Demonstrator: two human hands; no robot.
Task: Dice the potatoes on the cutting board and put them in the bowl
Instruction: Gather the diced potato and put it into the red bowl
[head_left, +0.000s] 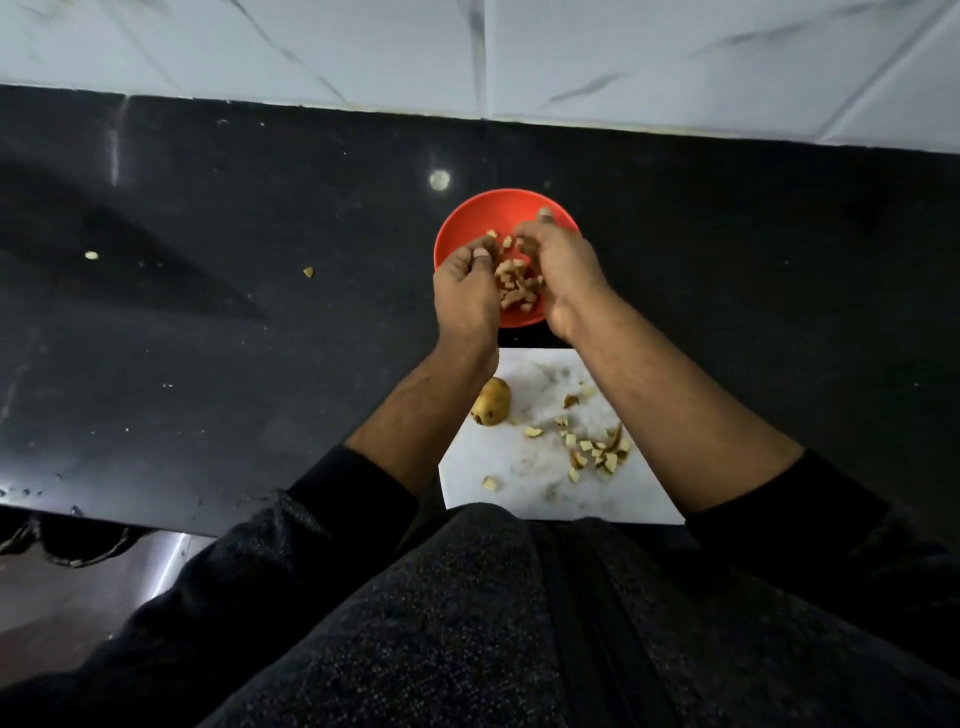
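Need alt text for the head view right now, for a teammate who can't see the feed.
Both hands, left hand and right hand, are cupped over a red bowl, dropping diced potato into it. Nearer the person, a white cutting board holds one uncut potato and scattered potato pieces, all on a black counter.

Bowl (506, 218) behind cutting board (524, 499), whole potato (492, 401) on board.

no readable text, no labels, no brands, no numbers anywhere
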